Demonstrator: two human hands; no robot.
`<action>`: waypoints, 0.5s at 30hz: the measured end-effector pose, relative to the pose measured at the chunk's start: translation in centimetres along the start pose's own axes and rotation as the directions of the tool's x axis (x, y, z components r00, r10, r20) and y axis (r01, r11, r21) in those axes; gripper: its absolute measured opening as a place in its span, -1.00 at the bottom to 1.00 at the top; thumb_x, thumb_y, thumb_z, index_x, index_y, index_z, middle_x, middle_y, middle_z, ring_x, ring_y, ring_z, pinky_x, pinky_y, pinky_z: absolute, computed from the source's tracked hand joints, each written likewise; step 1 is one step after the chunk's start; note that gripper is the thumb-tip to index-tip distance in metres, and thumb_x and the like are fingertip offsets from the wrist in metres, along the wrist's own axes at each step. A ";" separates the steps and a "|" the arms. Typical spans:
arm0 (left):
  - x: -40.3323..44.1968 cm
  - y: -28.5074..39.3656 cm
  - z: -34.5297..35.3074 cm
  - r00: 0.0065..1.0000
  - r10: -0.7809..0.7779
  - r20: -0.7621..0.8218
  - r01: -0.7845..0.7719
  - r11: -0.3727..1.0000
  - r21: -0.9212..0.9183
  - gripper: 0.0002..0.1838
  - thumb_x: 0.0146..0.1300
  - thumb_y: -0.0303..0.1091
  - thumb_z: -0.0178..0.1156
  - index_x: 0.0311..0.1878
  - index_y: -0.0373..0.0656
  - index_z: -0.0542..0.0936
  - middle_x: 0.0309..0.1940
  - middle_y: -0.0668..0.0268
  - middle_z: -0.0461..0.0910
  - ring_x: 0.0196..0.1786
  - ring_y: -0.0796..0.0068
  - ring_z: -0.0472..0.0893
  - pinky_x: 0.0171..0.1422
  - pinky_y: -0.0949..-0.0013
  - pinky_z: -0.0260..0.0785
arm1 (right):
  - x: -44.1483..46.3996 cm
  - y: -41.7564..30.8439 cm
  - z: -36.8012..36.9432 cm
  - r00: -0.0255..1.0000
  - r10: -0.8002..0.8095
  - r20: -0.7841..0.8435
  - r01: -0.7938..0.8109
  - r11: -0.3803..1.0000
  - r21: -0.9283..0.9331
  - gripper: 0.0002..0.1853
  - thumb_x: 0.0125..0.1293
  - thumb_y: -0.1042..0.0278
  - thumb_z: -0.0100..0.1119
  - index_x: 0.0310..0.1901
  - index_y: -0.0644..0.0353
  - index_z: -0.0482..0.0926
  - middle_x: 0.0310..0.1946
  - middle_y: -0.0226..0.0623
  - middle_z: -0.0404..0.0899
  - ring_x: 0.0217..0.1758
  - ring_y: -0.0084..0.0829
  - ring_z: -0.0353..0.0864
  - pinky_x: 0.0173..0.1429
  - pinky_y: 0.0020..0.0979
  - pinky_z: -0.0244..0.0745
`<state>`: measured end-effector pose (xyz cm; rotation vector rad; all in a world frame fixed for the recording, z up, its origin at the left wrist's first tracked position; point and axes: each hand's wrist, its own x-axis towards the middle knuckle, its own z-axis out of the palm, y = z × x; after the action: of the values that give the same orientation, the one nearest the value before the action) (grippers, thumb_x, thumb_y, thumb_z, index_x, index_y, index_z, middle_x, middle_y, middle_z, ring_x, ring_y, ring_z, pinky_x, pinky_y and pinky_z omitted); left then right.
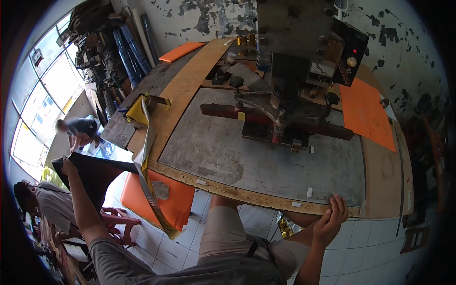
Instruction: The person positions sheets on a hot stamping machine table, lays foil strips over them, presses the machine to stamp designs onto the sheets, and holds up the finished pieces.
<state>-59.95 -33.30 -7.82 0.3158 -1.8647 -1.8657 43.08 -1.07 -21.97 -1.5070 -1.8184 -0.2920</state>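
Note:
My left hand [69, 166] is out to the left, closed on the edge of a black sheet [97, 176] that hangs down and stretches toward the table. My right hand [334, 216] rests on the front right edge of the table, fingers spread over the metal plate [213, 142], holding nothing. Over the plate stands a press [280, 104] with a dark red bar. A yellow-edged strip [146, 166] leans over the table's left edge, beside the black sheet. Small white pieces [309, 192] lie along the front edge.
An orange sheet [365, 111] lies at the right, another orange piece [183, 51] at the back left. Orange sheets [164, 202] sit below the table's left edge. Two other people [54, 204] are at the far left, near a red stool [118, 218]. A control box [350, 59] hangs beside the press.

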 end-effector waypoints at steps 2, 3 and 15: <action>0.1 -0.1 0.9 1.000 -0.010 -0.030 0.009 1.000 -0.010 -0.49 0.25 -0.02 0.47 -0.08 -0.37 0.68 -0.25 0.22 0.70 -0.33 0.37 0.66 -0.19 0.20 0.60 | 0.1 -0.1 -0.1 1.000 -0.001 -0.001 0.001 1.000 0.000 -0.64 0.56 0.28 -0.15 0.09 0.21 0.64 0.25 -0.27 0.63 0.40 -0.02 0.52 0.43 0.03 0.40; -1.0 0.4 1.0 0.999 -0.029 -0.023 0.028 0.999 -0.033 -0.47 0.25 0.00 0.46 -0.06 -0.36 0.69 -0.20 0.21 0.71 -0.28 0.35 0.67 -0.17 0.18 0.60 | 0.2 -0.2 -0.2 1.000 0.003 0.001 -0.003 1.000 0.004 -0.64 0.55 0.28 -0.15 0.08 0.20 0.65 0.25 -0.27 0.64 0.39 -0.03 0.53 0.42 0.02 0.41; 0.2 0.1 3.5 0.999 0.029 0.019 -0.027 0.994 -0.107 -0.40 0.28 0.03 0.41 0.15 -0.35 0.66 0.02 0.13 0.72 -0.03 0.31 0.71 0.19 0.20 0.57 | 0.5 -0.2 -0.4 0.999 -0.017 -0.040 0.014 0.997 -0.082 -0.68 0.54 0.26 -0.12 0.02 0.06 0.68 0.17 -0.45 0.70 0.33 -0.17 0.61 0.26 -0.10 0.49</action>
<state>-61.85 -30.33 -7.56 0.2331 -1.7659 -1.9478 43.01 -1.04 -21.31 -1.5320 -1.8059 -0.4060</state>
